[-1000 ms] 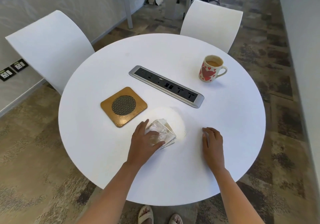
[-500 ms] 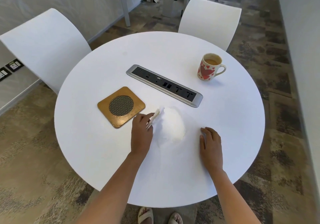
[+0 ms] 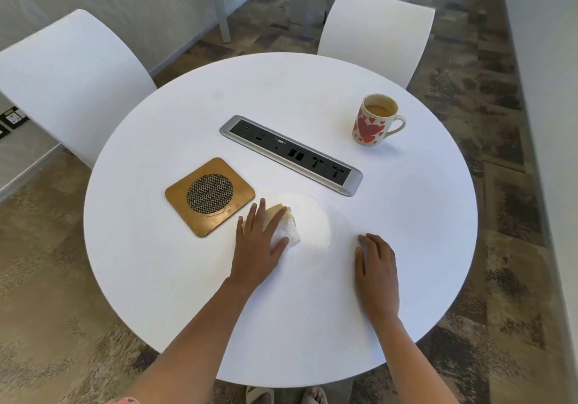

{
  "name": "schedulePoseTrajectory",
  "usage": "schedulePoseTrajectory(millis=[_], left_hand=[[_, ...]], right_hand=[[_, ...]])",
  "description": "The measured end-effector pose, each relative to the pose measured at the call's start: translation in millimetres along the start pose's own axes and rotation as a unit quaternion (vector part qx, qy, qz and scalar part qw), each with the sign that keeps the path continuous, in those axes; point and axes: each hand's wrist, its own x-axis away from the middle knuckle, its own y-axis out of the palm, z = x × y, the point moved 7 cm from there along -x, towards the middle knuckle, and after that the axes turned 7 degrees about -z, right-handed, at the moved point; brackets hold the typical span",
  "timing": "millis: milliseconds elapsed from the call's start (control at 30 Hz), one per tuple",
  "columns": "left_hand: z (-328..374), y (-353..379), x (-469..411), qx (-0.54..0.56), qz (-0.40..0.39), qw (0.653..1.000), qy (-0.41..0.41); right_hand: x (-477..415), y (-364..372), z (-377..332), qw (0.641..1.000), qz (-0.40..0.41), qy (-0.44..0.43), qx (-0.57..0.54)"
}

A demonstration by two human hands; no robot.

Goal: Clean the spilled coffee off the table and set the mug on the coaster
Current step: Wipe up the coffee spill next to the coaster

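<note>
The left hand (image 3: 261, 241) lies flat with spread fingers and presses a crumpled tissue (image 3: 286, 226) on the white table (image 3: 187, 278), just beside the near right corner of the wooden coaster (image 3: 210, 195). A pale wet sheen is on the table just right of the tissue, so I judge the wiping is not finished. The right hand (image 3: 377, 275) rests open on the table and holds nothing, well to the right of the coaster.

The heart mug (image 3: 373, 120) stands upright, with coffee inside, far to the right of the coaster and beyond the socket strip (image 3: 291, 154). Its handle points right, away from the coaster. The right hand is clearly nearer to the mug. I judge it should carry the mug leftwards over the strip, slowly, because the mug looks quite full.
</note>
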Motion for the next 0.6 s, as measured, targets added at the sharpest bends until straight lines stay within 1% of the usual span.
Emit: schedulePoseTrajectory(millis=[100,167,233,333,400,433,500,567,600], left_hand=[[-2.6,6.8,-15.8,-0.016,-0.012,1.0,0.02],[-1.5,2.8,-27.9,-0.042,0.022,0.998,0.028],[-1.1,0.6,-42.2,-0.052,0.053,0.997,0.018],[4.3,8.4,-66.6,-0.014,0.037,0.999,-0.006],[20.8,15.4,-80.1,-0.002,0.019,1.0,-0.005],[33.8,19.9,-83.9,-0.002,0.005,1.0,0.007],[68.8,31.8,-81.0,0.004,-0.022,0.998,0.062],[101.4,43.7,-62.3,0.008,-0.047,0.992,0.118],[110.8,47.0,-49.3,0.018,-0.048,0.99,0.133]], right_hand=[[0.0,0.8,1.2,1.0,-0.002,0.003,0.002],[0.0,1.2,2.2,1.0,-0.001,0.004,0.007],[-1.7,2.0,3.0,1.0,0.0,0.005,0.01],[-3.8,2.9,3.2,1.0,0.002,0.006,0.014],[-4.3,2.5,2.4,1.0,0.003,0.008,0.012],[-4.1,2.1,2.0,1.0,0.005,0.007,0.01],[-3.7,0.7,2.2,1.0,0.008,0.006,0.005],[-3.2,0.2,3.4,1.0,0.007,0.005,-0.012],[-2.7,0.1,4.0,1.0,0.006,0.006,-0.024]])
